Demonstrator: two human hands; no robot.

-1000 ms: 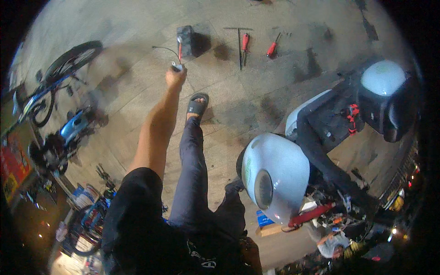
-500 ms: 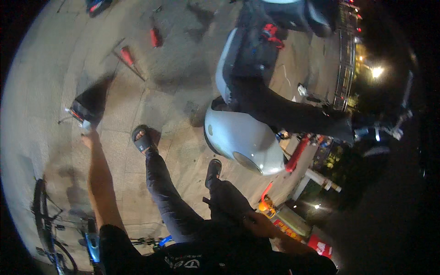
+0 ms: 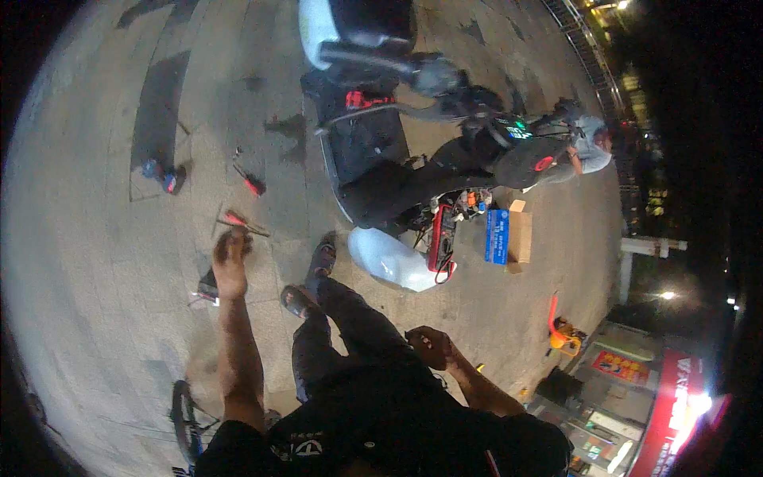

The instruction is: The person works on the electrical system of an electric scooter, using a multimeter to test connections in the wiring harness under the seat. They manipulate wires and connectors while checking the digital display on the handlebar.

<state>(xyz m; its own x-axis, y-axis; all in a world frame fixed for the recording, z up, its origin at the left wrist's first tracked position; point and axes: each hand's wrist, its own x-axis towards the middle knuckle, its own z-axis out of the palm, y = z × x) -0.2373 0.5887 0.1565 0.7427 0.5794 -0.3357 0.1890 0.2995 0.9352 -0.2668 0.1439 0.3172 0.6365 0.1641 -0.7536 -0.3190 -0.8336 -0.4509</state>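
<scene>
My left hand (image 3: 230,258) reaches forward and down over the paving, its fingers loose and apart, with nothing visible in them. Just past its fingertips lies a red-handled T-shaped tool (image 3: 235,219); the hand seems not to touch it. A small dark object with a white edge (image 3: 208,288) is on the ground beside my left wrist. My right hand (image 3: 431,347) hangs by my right thigh, fingers curled in; whether they hold anything is hidden. Ahead right stands a scooter with a pale body panel (image 3: 397,258) and a red meter-like device (image 3: 439,238) with a black cable on it.
A second red-handled tool (image 3: 253,185) lies farther ahead. Beyond it is a blue-and-red object (image 3: 163,176). An open blue box (image 3: 497,237) stands right of the scooter, and a person (image 3: 592,147) is past the handlebar. A bicycle wheel (image 3: 187,421) is at lower left.
My left hand has left the dark object on the ground and moved toward the red-handled tool. My view has turned and my feet have come closer together. The scooter's right side now shows more.
</scene>
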